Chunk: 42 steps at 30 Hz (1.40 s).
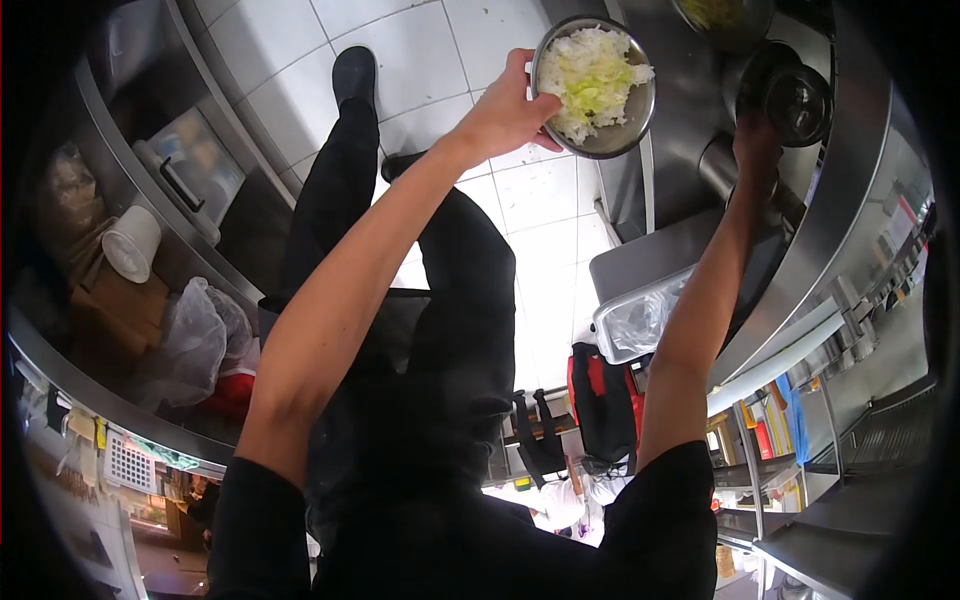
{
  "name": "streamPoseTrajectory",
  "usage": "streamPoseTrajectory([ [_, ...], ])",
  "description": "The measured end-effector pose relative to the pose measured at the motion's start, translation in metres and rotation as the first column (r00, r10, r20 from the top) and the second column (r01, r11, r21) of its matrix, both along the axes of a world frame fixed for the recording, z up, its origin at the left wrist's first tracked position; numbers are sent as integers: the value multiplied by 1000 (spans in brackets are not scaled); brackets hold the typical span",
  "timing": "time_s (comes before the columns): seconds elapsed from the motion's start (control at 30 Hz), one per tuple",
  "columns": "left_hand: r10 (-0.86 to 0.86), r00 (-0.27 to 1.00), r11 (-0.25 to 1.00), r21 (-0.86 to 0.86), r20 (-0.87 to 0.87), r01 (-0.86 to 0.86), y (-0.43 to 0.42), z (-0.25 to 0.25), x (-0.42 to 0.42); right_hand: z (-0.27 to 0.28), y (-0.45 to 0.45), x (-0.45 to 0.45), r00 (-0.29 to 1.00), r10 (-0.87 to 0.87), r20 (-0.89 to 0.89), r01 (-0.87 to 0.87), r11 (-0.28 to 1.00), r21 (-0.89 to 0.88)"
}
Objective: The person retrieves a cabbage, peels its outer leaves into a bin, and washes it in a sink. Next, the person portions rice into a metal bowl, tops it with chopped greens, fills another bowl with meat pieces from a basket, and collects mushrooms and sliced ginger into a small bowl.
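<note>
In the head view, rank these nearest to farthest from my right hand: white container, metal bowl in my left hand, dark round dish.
1. Dark round dish: right at your right hand.
2. Metal bowl: in your left hand, nearer the middle.
3. White container: far over on the left.

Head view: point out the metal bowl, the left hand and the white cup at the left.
Metal bowl [627, 128]: head view, bare inner wall beside the food.
Left hand [511, 108]: head view, middle of the hand.
White cup [134, 244]: head view, middle of its outer surface.
</note>
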<state>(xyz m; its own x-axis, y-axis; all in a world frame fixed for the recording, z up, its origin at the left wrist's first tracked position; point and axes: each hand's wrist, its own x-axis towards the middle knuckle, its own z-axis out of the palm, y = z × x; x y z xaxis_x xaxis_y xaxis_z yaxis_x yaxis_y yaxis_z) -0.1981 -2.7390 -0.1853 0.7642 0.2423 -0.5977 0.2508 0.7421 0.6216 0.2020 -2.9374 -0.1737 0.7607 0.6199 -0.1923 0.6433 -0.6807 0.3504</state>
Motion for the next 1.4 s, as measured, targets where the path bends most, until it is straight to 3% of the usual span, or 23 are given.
streamPoseTrajectory([
  [0.07,-6,1000,1000,2,1,6,2,1,0,5,4,-11,995,81,-63,-67,978,196],
  [0.13,-15,1000,1000,3,-6,15,3,0,0,-10,10,-4,996,28,-84,-13,985,174],
  [0.27,-30,999,999,-13,22,30,3,-1,5,14,57,-44,996,21,-87,-23,999,-24],
  [0.37,-30,999,1000,-3,34,30,2,7,10,2,58,-38,978,173,-120,-175,985,-10],
  [0.47,-27,999,999,-18,34,27,-3,8,15,10,64,-45,967,109,-232,-101,994,44],
  [0.53,-22,999,999,-48,37,23,-4,8,16,5,57,-45,971,134,-200,-121,990,76],
  [0.6,-7,1000,1000,-28,30,8,-8,7,19,2,42,-42,964,101,-246,-54,980,192],
  [0.67,-1,999,1000,2,34,1,-11,2,21,1,19,-38,908,17,-418,151,919,365],
  [0.8,-27,999,998,49,24,25,-14,-5,26,12,-13,-37,633,-21,-774,616,619,487],
  [0.87,-31,999,998,51,17,30,-16,-5,31,40,-3,-89,600,47,-799,680,496,540],
  [0.93,-17,1000,999,51,22,16,-19,-3,36,71,29,-154,524,39,-851,700,549,457],
  [1.0,3,999,999,53,37,-5,-24,-1,41,84,50,-205,483,-48,-874,616,728,301],
  [1.13,-28,999,994,103,-20,30,-28,16,42,106,67,-239,704,-30,-710,412,832,373],
  [1.2,-63,998,994,91,-32,65,-25,19,39,113,63,-242,744,-99,-661,430,829,359],
  [1.3,-93,994,993,61,-54,97,-25,25,35,112,25,-212,905,-253,-342,389,817,426],
  [1.4,-80,996,995,50,-32,82,-28,18,30,86,-48,-136,923,-363,-125,381,830,407],
])
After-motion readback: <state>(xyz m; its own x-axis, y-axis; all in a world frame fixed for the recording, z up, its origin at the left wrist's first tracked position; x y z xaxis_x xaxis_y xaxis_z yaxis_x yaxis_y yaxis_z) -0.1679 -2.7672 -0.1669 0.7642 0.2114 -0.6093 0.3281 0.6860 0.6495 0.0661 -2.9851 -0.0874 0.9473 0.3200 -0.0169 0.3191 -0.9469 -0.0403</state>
